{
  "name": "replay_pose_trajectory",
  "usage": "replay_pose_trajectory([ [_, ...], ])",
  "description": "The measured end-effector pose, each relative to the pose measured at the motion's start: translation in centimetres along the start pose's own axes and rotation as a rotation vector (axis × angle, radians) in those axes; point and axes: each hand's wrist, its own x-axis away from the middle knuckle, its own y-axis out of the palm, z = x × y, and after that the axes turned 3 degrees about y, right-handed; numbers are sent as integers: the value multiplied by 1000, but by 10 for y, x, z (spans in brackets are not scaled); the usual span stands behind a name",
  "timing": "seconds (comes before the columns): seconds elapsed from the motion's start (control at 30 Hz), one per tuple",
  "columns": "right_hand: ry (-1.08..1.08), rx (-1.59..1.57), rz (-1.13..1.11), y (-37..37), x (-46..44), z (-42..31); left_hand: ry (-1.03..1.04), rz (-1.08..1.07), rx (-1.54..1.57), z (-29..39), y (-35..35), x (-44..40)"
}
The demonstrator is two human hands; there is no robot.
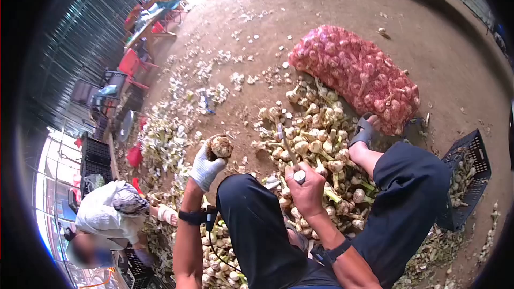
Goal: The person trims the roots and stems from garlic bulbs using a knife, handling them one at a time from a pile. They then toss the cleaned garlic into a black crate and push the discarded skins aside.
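Note:
My left hand [205, 167], in a white glove, holds a garlic bulb [221, 147] between thumb and fingers, its rough brownish side showing. My bare right hand [306, 188] is wrapped round the handle of a knife [287, 149], whose narrow blade points up and away over a heap of garlic [316, 144]. The heap lies on the ground between and beyond my legs, many bulbs with stems on. The two hands are apart.
A full red mesh sack of garlic [356, 69] lies beyond my sandalled foot [364, 132]. A black crate [474, 171] holds garlic at the right. A co-worker [107, 211] bends at the lower left near a black crate [136, 270]. Peelings [160, 134] litter the ground.

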Motion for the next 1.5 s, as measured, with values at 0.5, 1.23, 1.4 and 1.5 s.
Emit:
replay_pose_trajectory([
  [0.5,-682,249,-158,-42,32,-45,14,-127,91,47,99,80],
  [1.23,125,-18,181,-10,-1,83,62,-57,-124,71,117,86],
  [1.4,90,-242,-14,3,21,27,103,-56,6,77,130,79],
  [1.5,-240,-53,-36,-16,21,4,53,-78,-37,65,128,80],
])
